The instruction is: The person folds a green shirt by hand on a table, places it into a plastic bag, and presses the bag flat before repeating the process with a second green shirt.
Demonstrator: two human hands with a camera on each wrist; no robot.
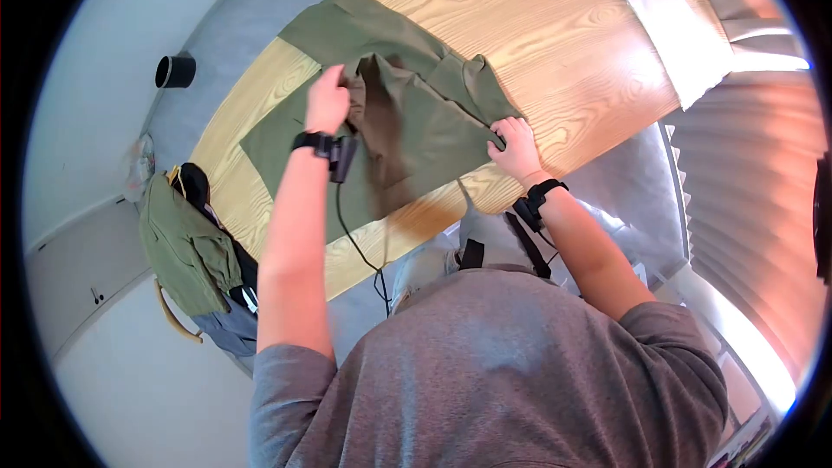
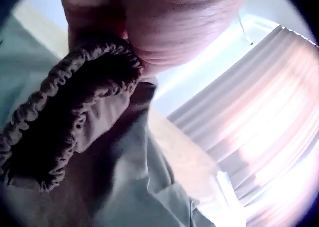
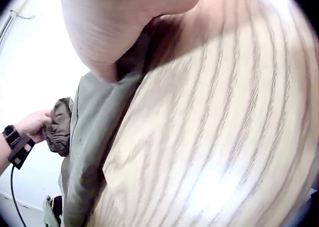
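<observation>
An olive-green jacket [image 1: 451, 143] with a brown lining lies spread over the wooden table. My left hand [image 1: 328, 101] grips a brown, gathered elastic cuff [image 2: 75, 95] and holds it raised above the jacket. In the left wrist view the cuff's opening gapes below the hand. The lining [image 1: 384, 134] hangs blurred from the lifted part. At the jacket's right edge, my right hand [image 1: 516, 149] has its fingers curled over the cloth. Seen from the right wrist, dark fabric [image 3: 133, 60] sits under that hand, its fingertips hidden.
The wooden table [image 1: 555, 30] extends far right, where a white sheet or plastic packet [image 1: 672, 26] lies. Another olive garment [image 1: 186, 238] hangs at the left with darker clothes. A black cylindrical bin [image 1: 176, 71] stands on the floor. Pleated curtains [image 1: 745, 208] line the right side.
</observation>
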